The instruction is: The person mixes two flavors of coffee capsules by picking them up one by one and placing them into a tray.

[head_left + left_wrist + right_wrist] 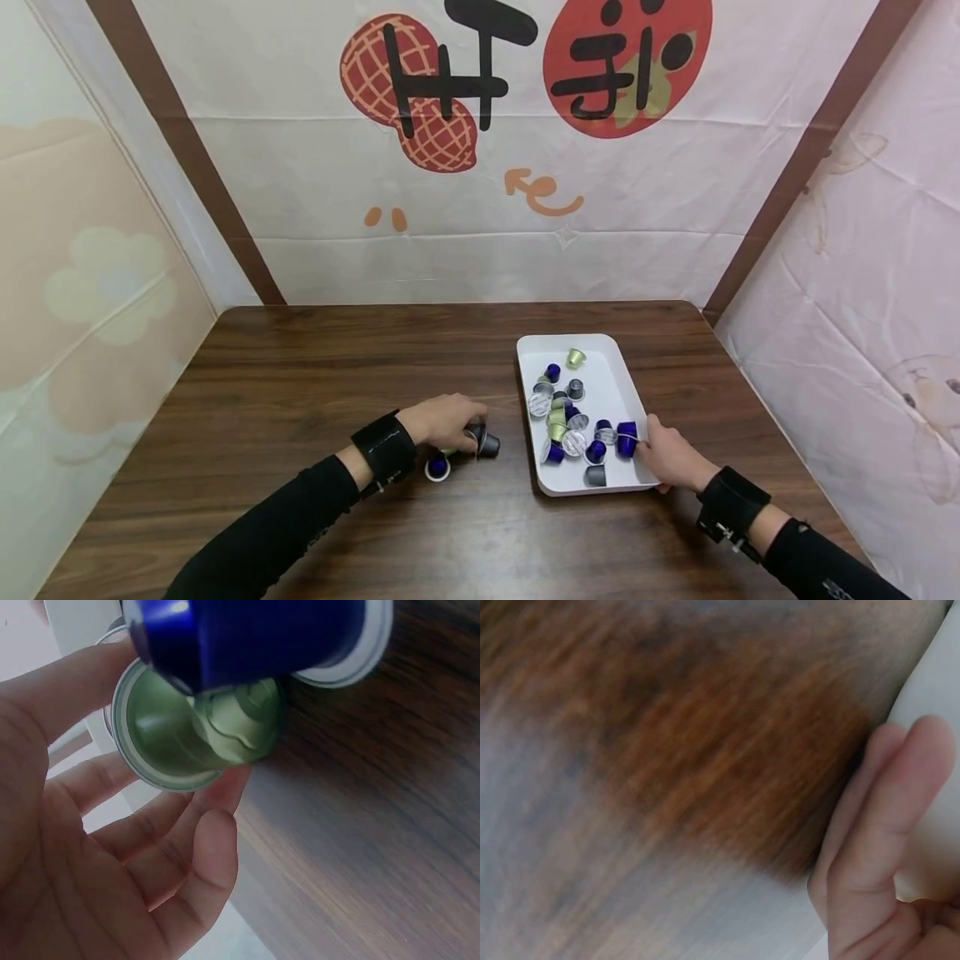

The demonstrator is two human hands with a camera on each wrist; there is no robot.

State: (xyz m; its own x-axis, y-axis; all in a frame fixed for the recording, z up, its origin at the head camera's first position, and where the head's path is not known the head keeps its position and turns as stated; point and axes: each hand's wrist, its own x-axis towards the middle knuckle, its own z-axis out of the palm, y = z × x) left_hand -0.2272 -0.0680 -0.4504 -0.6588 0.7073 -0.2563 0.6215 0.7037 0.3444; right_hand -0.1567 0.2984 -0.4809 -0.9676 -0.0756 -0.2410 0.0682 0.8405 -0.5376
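In the head view, my left hand point(446, 421) bends over a small cluster of coffee capsules on the table, its fingers curled around them. A grey capsule point(489, 446) shows by the fingertips, and a blue capsule point(437, 467) lies under the palm side. The left wrist view shows a green capsule point(161, 727) between thumb and fingers, partly covered by a nearer blue capsule point(262, 637). My right hand point(670, 454) grips the right side of a white tray point(626, 379) near its front corner. In the right wrist view its fingers point(877, 825) lie along the tray's outer side.
Several blue, green and grey capsules, such as a green one point(575, 357), lie scattered in the tray. Brown wooden table point(337, 367) surrounds it. A printed cloth point(480, 267) hangs behind the table's far edge, with more cloth at both sides.
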